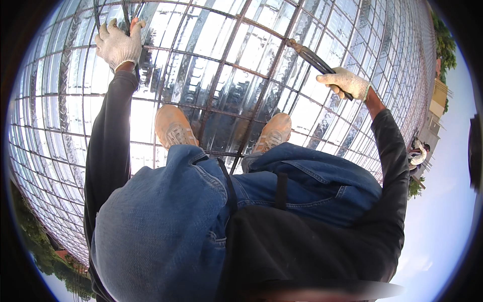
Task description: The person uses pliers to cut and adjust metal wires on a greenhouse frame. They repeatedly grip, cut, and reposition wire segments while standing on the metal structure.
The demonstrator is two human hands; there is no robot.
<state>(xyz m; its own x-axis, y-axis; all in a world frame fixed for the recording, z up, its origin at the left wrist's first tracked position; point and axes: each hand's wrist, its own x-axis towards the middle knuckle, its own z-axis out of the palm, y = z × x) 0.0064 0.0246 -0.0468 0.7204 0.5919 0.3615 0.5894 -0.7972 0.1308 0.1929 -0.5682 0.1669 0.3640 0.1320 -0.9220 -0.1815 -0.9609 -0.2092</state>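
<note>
Two shoes may slip on the shiny metal; beyond them to the right, the right hand grips pliers that might skid off the bar if angled badly, and beyond them to the left, the left hand, its hold unclear, could snag dark wires

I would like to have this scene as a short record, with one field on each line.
Left hand: gloved left hand near the upper left, beside dark wire-like strands; its grip is unclear
Right hand: gloved right hand closed around the dark handles of pliers
Pliers head: at the bar grid; contact is unclear
Surface: shiny ribbed sheet under the grid
Footwear: two tan shoes, set apart
Background: another person at far right
</note>
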